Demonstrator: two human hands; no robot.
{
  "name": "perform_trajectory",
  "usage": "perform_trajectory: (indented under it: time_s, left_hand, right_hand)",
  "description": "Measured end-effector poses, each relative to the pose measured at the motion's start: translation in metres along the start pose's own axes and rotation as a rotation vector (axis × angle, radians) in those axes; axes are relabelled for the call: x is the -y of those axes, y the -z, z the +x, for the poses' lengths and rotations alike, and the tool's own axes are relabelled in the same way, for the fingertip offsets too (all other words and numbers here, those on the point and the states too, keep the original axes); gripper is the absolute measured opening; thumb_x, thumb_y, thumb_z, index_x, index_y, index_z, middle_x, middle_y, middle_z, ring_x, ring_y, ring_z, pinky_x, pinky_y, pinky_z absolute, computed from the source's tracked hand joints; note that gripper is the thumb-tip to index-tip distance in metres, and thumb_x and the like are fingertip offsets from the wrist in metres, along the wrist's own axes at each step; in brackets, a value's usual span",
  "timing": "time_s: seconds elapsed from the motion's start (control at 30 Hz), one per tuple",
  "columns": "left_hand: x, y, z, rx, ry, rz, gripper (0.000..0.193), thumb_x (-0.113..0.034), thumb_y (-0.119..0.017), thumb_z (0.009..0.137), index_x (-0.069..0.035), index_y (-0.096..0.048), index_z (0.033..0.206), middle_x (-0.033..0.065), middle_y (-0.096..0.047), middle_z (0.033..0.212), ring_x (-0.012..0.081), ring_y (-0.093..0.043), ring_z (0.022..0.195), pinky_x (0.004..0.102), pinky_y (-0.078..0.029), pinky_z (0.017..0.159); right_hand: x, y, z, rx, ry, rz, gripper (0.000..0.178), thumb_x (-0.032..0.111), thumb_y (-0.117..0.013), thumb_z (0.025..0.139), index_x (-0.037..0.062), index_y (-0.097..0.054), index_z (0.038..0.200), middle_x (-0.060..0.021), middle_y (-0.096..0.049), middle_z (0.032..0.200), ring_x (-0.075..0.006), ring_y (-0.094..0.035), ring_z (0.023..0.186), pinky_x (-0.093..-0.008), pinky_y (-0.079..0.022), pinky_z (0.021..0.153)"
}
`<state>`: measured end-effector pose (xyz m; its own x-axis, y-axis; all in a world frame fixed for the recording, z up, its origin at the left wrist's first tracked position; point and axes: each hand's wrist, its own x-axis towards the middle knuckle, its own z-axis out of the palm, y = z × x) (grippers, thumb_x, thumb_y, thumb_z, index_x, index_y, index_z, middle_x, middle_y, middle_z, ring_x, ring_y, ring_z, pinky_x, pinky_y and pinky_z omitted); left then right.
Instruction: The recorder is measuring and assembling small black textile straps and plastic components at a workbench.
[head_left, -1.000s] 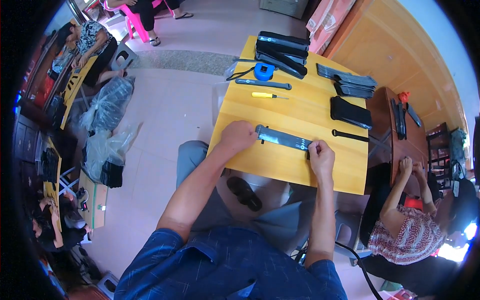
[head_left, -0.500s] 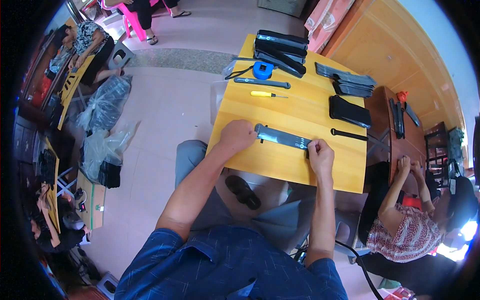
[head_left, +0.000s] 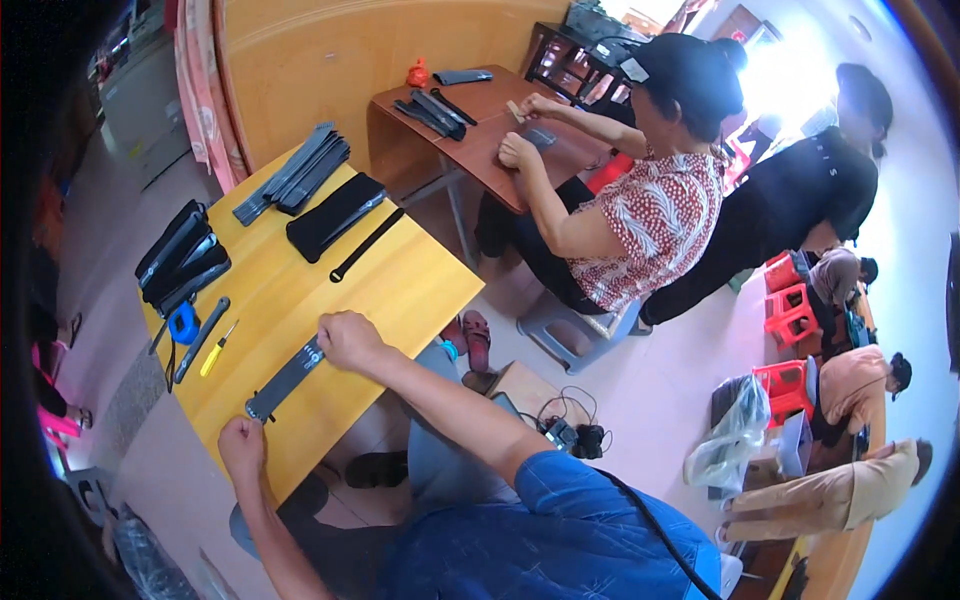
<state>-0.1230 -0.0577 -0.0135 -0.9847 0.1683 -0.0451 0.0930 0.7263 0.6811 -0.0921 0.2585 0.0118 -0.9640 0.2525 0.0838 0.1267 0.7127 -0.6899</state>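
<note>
Between my two hands a flat dark grey strap, with pale marks along it, stretches low over the yellow table. My right hand is closed on its far end. My left hand is closed at the near end, where a small dark tab sticks out; its fingertips are hidden. To the left lie a yellow screwdriver, a slim dark strip and a blue tape measure. Beyond my right hand rests a single black strap with a looped end.
Bundled black straps, a fan of grey strips and a black stack cover the table's far side. A person sits at a brown table. Several others are at the right, near red stools.
The view has swung to the right, bringing more of the seated person and the people behind into sight. Both hands still hold the strap's ends.
</note>
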Motion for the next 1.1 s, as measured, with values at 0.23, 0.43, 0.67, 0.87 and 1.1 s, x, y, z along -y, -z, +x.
perform_trajectory:
  time_s: [0.23, 0.43, 0.67, 0.87, 1.1]
  left_hand:
    - [0.000, -0.006, 0.003, 0.003, -0.020, -0.035, 0.029, -0.013, -0.069, 0.089, 0.001, -0.055, 0.069, 0.0063, -0.053, 0.059, 0.0158, -0.050, 0.056, 0.0359, -0.042, 0.056]
    - [0.008, 0.008, -0.006, -0.038, -0.069, -0.007, 0.026, -0.015, -0.070, 0.089, 0.001, -0.059, 0.072, 0.0079, -0.056, 0.060, 0.0174, -0.052, 0.057, 0.0376, -0.044, 0.058]
    - [-0.025, -0.001, -0.043, -0.265, -0.148, -0.117, 0.019, -0.020, -0.071, 0.094, -0.003, -0.065, 0.091, 0.0135, -0.065, 0.075, 0.0259, -0.063, 0.066, 0.0385, -0.050, 0.064]
    - [-0.080, -0.029, -0.077, -0.269, -0.517, 0.251, 0.057, -0.019, -0.067, 0.093, -0.004, -0.051, 0.146, 0.0251, -0.052, 0.144, 0.0423, -0.049, 0.135, 0.0490, -0.040, 0.115]
    - [-0.059, -0.019, -0.070, 0.079, -0.364, 0.465, 0.081, -0.044, -0.060, 0.100, 0.001, -0.030, 0.161, 0.0253, -0.023, 0.170, 0.0418, -0.018, 0.158, 0.0564, -0.015, 0.127]
  right_hand:
    - [0.001, 0.006, 0.001, 0.013, -0.031, -0.090, 0.017, 0.017, -0.067, 0.086, 0.0013, -0.072, 0.088, -0.0243, -0.073, 0.089, -0.0411, -0.072, 0.089, -0.0508, -0.058, 0.080]
    - [0.013, 0.000, -0.001, 0.023, -0.046, -0.289, 0.024, 0.023, -0.070, 0.086, 0.0041, -0.066, 0.100, -0.0208, -0.070, 0.101, -0.0407, -0.071, 0.094, -0.0525, -0.058, 0.079]
    - [0.017, -0.003, -0.049, -0.166, 0.500, -0.153, 0.040, 0.020, -0.076, 0.084, 0.0052, -0.063, 0.119, -0.0184, -0.062, 0.121, -0.0409, -0.059, 0.115, -0.0499, -0.049, 0.097]
    - [0.021, -0.017, -0.080, 0.130, 0.577, -0.336, 0.066, 0.030, -0.065, 0.096, 0.0026, -0.046, 0.153, -0.0205, -0.040, 0.162, -0.0393, -0.036, 0.152, -0.0518, -0.030, 0.124]
    - [0.025, -0.053, -0.066, 0.315, 0.593, -0.236, 0.086, 0.059, -0.052, 0.100, 0.0015, -0.032, 0.161, -0.0173, -0.027, 0.171, -0.0332, -0.021, 0.159, -0.0535, -0.016, 0.128]
